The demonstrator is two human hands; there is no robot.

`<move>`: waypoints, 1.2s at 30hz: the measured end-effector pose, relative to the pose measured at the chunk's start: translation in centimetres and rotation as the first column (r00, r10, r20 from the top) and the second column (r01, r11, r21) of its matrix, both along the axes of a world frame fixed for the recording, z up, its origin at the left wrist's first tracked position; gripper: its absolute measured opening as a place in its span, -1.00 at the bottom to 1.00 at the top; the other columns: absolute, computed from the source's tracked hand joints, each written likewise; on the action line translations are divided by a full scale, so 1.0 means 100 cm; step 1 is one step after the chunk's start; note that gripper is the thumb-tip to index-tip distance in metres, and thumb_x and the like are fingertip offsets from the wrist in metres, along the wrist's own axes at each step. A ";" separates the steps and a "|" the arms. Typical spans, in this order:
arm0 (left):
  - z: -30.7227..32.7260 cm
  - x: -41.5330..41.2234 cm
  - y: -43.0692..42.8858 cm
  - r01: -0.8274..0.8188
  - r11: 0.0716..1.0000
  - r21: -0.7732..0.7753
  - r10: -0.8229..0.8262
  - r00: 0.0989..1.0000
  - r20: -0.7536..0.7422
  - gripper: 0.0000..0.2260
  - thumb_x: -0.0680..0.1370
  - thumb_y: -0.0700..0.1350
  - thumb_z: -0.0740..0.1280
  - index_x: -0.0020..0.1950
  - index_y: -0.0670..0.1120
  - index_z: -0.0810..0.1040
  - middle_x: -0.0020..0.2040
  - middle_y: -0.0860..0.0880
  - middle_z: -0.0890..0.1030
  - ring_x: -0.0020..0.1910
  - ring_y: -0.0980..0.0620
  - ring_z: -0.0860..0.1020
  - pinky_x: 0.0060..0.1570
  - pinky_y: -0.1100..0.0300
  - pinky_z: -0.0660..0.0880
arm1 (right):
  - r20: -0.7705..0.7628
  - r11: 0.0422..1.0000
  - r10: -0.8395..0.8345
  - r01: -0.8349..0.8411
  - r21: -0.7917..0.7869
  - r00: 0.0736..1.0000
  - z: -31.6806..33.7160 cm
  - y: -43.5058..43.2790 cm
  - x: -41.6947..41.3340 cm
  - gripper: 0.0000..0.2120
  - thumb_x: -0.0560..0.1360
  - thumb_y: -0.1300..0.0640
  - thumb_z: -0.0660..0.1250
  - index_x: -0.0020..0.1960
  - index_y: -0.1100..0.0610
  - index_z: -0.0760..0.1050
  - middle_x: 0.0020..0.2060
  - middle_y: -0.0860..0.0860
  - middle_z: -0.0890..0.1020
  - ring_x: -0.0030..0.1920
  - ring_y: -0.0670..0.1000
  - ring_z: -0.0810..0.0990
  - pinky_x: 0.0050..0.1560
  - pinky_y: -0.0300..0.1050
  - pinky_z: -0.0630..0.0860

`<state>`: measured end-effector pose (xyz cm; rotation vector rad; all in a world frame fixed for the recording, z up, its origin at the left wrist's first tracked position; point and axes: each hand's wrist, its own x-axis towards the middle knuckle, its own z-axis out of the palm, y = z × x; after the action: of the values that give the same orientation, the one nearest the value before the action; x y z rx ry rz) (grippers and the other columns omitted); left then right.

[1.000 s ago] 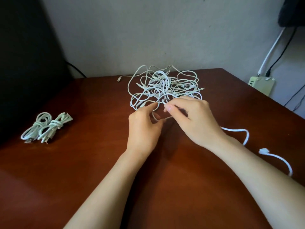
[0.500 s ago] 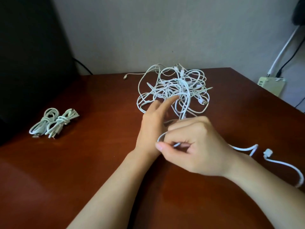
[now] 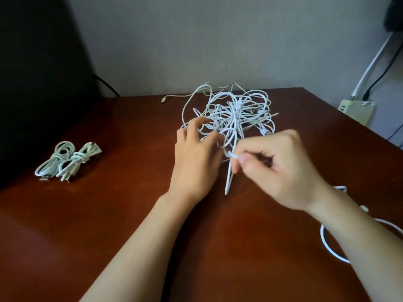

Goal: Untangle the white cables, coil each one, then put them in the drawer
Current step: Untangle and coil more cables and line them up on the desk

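Cable tangle at left hand, strand in right hand

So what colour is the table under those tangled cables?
Dark reddish brown, with a glossy finish; the table shows best in the head view.

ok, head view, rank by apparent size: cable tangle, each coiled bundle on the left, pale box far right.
1. Cable tangle, clearly largest.
2. Left coiled bundle and right coiled bundle: alike, not ranked.
3. Pale box: looks slightly smaller, but farther off and partly behind the table, so unsure.
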<state>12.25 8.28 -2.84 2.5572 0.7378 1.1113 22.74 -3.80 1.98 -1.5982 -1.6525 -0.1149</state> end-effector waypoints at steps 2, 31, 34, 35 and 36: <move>-0.001 -0.001 0.005 -0.021 1.000 -0.007 0.021 0.999 0.040 -0.87 0.47 -0.03 0.31 -0.09 -0.07 0.56 0.24 -0.08 0.41 0.11 -0.14 0.34 0.08 0.06 0.31 | -0.004 0.995 -0.075 0.075 0.061 0.997 0.004 -0.001 0.007 -0.64 0.38 -0.03 0.12 -0.37 0.17 0.54 -0.54 0.02 0.42 -0.51 -0.02 0.34 -0.43 -0.13 0.25; 0.011 -0.006 -0.006 -0.061 0.972 0.229 0.066 0.998 -0.014 -0.87 0.42 -0.12 0.34 -0.23 -0.13 0.67 -0.27 -0.03 0.41 -0.23 -0.08 0.41 -0.30 0.10 0.41 | -0.118 0.973 -0.108 0.129 0.190 0.987 0.006 0.002 0.011 -0.74 0.51 0.11 0.27 -0.32 0.06 0.61 -0.58 -0.19 0.42 -0.57 -0.10 0.28 -0.47 -0.37 0.13; 0.011 -0.008 -0.001 -0.160 0.959 0.233 0.159 0.987 0.025 -0.89 0.40 -0.14 0.36 -0.20 -0.10 0.68 -0.29 -0.03 0.41 -0.24 -0.11 0.41 -0.32 0.11 0.34 | -0.144 0.967 -0.100 0.130 0.220 0.985 0.009 -0.001 0.015 -0.73 0.48 0.14 0.30 -0.38 0.06 0.58 -0.57 -0.03 0.41 -0.57 -0.12 0.25 -0.46 -0.39 0.12; 0.012 -0.008 0.000 -0.189 0.956 0.226 0.186 0.982 0.037 -0.88 0.39 -0.14 0.36 -0.17 -0.10 0.69 -0.29 -0.03 0.42 -0.25 -0.12 0.41 -0.31 0.13 0.32 | -0.150 0.967 -0.097 0.129 0.219 0.984 0.010 -0.002 0.016 -0.72 0.47 0.15 0.30 -0.41 0.08 0.57 -0.58 -0.01 0.39 -0.57 -0.12 0.25 -0.46 -0.39 0.12; 0.012 -0.008 0.001 -0.210 0.954 0.215 0.206 0.978 0.041 -0.86 0.39 -0.14 0.36 -0.14 -0.11 0.70 -0.29 -0.03 0.42 -0.25 -0.12 0.41 -0.31 0.13 0.32 | -0.159 0.970 -0.084 0.117 0.213 0.984 0.010 -0.003 0.016 -0.72 0.46 0.16 0.31 -0.42 0.10 0.56 -0.58 -0.01 0.38 -0.58 -0.12 0.25 -0.46 -0.40 0.11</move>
<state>11.42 8.38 -1.64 2.6927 0.9471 1.3486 24.34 -4.11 3.01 -1.4830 -1.3932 -0.2194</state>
